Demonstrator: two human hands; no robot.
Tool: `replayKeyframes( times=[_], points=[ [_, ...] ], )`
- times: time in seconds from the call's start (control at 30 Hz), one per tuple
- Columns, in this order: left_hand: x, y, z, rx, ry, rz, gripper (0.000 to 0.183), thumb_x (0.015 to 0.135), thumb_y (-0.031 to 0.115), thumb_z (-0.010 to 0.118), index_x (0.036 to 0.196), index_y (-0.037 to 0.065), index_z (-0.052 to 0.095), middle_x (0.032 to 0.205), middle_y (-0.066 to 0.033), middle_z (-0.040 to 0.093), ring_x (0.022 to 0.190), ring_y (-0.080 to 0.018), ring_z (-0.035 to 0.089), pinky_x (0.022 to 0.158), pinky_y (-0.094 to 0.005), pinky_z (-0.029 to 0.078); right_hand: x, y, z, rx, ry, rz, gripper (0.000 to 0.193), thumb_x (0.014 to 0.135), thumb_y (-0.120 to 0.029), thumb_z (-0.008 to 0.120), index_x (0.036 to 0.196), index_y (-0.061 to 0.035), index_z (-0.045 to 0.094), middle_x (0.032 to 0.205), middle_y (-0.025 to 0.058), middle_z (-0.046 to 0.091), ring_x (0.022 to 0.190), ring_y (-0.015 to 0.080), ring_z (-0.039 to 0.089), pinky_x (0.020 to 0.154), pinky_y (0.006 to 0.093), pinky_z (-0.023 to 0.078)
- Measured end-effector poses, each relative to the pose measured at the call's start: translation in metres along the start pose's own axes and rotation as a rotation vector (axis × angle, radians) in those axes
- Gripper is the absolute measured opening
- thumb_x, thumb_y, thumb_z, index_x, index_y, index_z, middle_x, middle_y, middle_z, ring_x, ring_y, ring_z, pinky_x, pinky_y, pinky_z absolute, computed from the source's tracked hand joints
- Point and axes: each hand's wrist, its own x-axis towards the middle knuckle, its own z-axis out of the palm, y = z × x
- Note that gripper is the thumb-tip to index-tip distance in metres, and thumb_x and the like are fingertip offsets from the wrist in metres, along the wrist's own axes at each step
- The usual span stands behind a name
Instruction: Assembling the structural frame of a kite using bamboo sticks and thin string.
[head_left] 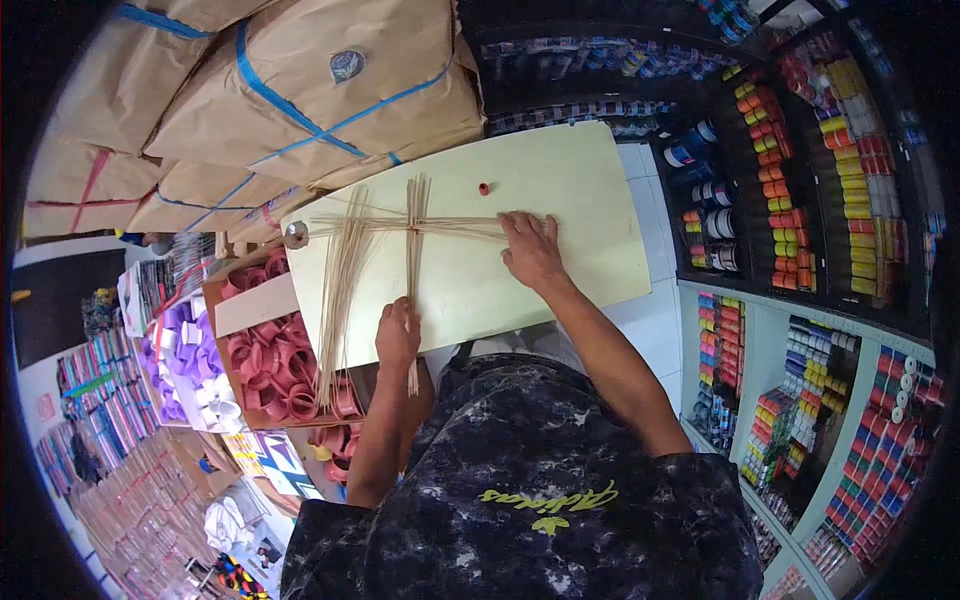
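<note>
Two bundles of thin tan cane strands cross on a pale yellow tabletop (590, 180). The crosswise bundle (460, 228) runs left to right, and the upright bundle (413, 265) runs from the far side toward me. My left hand (398, 338) is closed around the near end of the upright bundle, whose tips poke out below it. At the right end of the crosswise bundle, my right hand (533, 248) lies palm down with fingers spread, touching the strand ends. A looser pile of similar strands (343, 270) lies left of the cross, its near ends hanging past the table edge.
A small red-orange cylinder (484, 188) stands beyond the crosswise bundle. A round metallic piece (296, 235) sits at the left corner. Left are a carton (225, 300) of pink rings and large brown paper parcels (330, 90). Shelves of coloured spools (775, 200) stand right.
</note>
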Motion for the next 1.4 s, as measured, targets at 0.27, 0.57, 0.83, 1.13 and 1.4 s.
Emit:
replayKeyframes(
  times=[0.27, 0.57, 0.83, 1.13, 1.4],
  points=[
    [0.05, -0.036, -0.037, 0.289, 0.431, 0.011, 0.069, 0.075, 0.027, 0.074, 0.134, 0.003, 0.049, 0.133, -0.0236, 0.053, 0.122, -0.0455, 0.05, 0.106, -0.0542, 0.038, 0.007, 0.003, 0.008, -0.087, 0.066, -0.01, 0.057, 0.083, -0.016, 0.071, 0.138, -0.0125, 0.054, 0.125, 0.0051, 0.056, 0.127, 0.0229, 0.05, 0.115, 0.0585, 0.023],
    [0.087, -0.09, -0.055, 0.264, 0.204, -0.152, 0.067, 0.073, 0.025, 0.071, 0.132, 0.0, 0.048, 0.122, -0.0265, 0.055, 0.111, -0.0466, 0.055, 0.093, -0.0549, 0.048, 0.007, 0.004, 0.006, -0.174, -0.025, -0.039, 0.031, 0.093, -0.009, 0.05, 0.122, -0.01, 0.06, 0.119, 0.009, 0.058, 0.124, 0.0241, 0.052, 0.109, 0.0512, 0.031],
    [0.104, -0.108, -0.041, 0.323, 0.181, -0.028, 0.029, 0.081, 0.007, 0.06, 0.107, -0.003, 0.051, 0.101, -0.0269, 0.061, 0.097, -0.0462, 0.06, 0.082, -0.0558, 0.049, -0.001, 0.001, 0.013, -0.211, 0.059, -0.046, 0.028, 0.089, -0.014, 0.057, 0.115, -0.0088, 0.062, 0.114, 0.0076, 0.06, 0.111, 0.0237, 0.057, 0.098, 0.0426, 0.043],
    [0.109, -0.105, -0.042, 0.345, 0.216, -0.135, 0.028, 0.089, 0.011, 0.053, 0.114, -0.002, 0.047, 0.107, -0.0265, 0.059, 0.094, -0.048, 0.061, 0.085, -0.0569, 0.051, -0.02, 0.005, 0.023, -0.296, 0.057, 0.001, 0.029, 0.089, -0.015, 0.055, 0.117, -0.0073, 0.058, 0.113, 0.0081, 0.059, 0.109, 0.0254, 0.056, 0.094, 0.0422, 0.046],
    [0.12, -0.097, -0.08, 0.311, 0.134, -0.276, 0.027, 0.096, 0.02, 0.045, 0.116, 0.002, 0.046, 0.102, -0.0306, 0.067, 0.093, -0.05, 0.065, 0.081, -0.0591, 0.051, -0.033, 0.005, 0.017, -0.246, 0.049, -0.005, 0.033, 0.089, -0.013, 0.053, 0.121, -0.0048, 0.055, 0.118, 0.0119, 0.057, 0.113, 0.0281, 0.055, 0.096, 0.0436, 0.047]
  ],
)
